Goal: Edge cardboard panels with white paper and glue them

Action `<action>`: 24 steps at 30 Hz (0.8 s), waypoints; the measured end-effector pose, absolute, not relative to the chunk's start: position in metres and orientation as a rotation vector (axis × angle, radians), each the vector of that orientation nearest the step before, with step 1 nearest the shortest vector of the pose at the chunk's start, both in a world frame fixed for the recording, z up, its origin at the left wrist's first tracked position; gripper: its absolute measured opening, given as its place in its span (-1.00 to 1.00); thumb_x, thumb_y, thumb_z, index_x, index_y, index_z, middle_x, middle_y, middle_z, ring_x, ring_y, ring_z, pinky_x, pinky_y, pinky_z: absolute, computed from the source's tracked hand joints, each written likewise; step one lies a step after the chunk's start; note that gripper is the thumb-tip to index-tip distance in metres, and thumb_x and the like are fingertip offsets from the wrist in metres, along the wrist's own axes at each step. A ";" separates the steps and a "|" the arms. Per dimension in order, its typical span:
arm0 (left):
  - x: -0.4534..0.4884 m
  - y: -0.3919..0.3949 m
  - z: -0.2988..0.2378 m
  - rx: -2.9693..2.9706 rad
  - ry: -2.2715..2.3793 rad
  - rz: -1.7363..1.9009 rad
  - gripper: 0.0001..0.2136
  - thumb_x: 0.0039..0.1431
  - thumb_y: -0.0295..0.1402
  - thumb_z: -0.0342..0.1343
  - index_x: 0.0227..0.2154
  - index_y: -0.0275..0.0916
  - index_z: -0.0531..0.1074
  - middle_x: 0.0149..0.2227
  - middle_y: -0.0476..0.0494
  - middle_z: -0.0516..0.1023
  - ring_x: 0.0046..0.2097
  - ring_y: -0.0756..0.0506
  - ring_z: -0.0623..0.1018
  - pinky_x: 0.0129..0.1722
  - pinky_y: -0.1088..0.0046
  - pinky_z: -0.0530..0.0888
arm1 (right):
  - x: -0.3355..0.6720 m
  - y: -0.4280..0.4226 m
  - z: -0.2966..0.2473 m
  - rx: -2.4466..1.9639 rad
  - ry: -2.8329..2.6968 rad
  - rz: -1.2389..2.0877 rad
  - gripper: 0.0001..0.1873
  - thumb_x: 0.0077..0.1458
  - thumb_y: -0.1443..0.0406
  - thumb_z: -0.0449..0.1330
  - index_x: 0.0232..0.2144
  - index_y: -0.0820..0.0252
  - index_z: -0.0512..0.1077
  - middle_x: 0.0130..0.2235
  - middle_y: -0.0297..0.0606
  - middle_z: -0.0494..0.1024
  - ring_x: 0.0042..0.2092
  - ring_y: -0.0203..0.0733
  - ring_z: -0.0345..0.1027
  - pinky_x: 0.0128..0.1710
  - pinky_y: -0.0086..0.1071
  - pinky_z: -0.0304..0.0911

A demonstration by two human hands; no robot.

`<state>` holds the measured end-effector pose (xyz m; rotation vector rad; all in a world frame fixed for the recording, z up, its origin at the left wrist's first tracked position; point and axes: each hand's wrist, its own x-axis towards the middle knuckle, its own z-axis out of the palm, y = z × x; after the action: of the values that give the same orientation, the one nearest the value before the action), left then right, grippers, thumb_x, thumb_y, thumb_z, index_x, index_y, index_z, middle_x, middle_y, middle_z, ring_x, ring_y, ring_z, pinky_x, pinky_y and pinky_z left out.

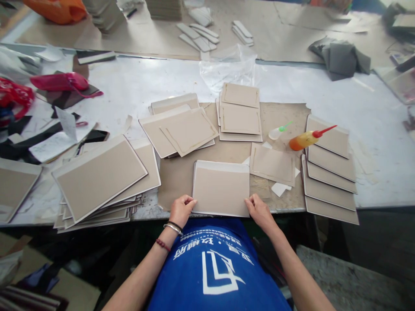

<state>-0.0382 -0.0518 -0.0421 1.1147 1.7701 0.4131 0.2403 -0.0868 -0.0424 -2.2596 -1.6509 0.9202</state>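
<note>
A beige rectangular panel (221, 190) with a pale strip along its far edge lies flat before me at the table's front edge. My left hand (182, 210) pinches its near left corner. On the opposite side, my right hand (258, 211) grips the near right corner. Just right of it rests a smaller beige piece (272, 164) with a thin line of glue near its edges. Behind that lie a small white bottle with a green nozzle (277, 132) and an amber glue bottle with a red tip (303, 140).
Stacked panels (100, 177) sit at left, with more glue-lined pieces (191, 129) behind. Overlapping panels (330, 181) line the right. A brown sheet (175, 181) lies underneath. Farther back are a clear plastic bag (228, 69), a pink pouch (60, 81) and grey folded material (342, 58).
</note>
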 end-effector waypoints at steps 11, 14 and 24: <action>-0.038 -0.051 -0.041 1.098 1.763 0.413 -0.77 -0.24 -0.15 0.07 -0.68 -0.23 0.36 -0.71 0.05 0.33 -0.58 0.00 0.31 -0.52 0.49 0.24 | 0.236 -0.084 -0.040 -2.294 -1.680 0.879 -0.79 0.04 0.18 -0.07 -0.57 0.09 0.04 -0.60 -0.38 0.24 -0.52 -0.24 0.16 -0.45 -0.40 0.05; -0.040 -0.052 -0.043 1.098 1.752 0.410 -0.75 -0.24 -0.12 0.08 -0.66 -0.24 0.37 -0.70 0.03 0.35 -0.57 -0.01 0.32 -0.52 0.48 0.25 | 0.235 -0.084 -0.039 -2.312 -1.682 0.870 -0.81 0.04 0.21 -0.06 -0.56 0.09 0.05 -0.56 -0.35 0.28 -0.49 -0.23 0.18 -0.42 -0.41 0.06; -0.042 -0.056 -0.048 1.132 1.740 0.425 -0.70 -0.22 -0.07 0.11 -0.61 -0.26 0.40 -0.67 0.01 0.38 -0.56 -0.01 0.33 -0.52 0.49 0.26 | 0.236 -0.085 -0.038 -2.307 -1.655 0.883 -0.83 0.06 0.24 -0.02 -0.54 0.11 0.14 -0.52 -0.34 0.34 -0.46 -0.25 0.22 -0.39 -0.43 0.09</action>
<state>-0.0420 -0.0558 -0.0482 1.1317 1.7401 0.4249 0.2356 -0.0850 -0.0375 -2.3069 -1.6549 0.8831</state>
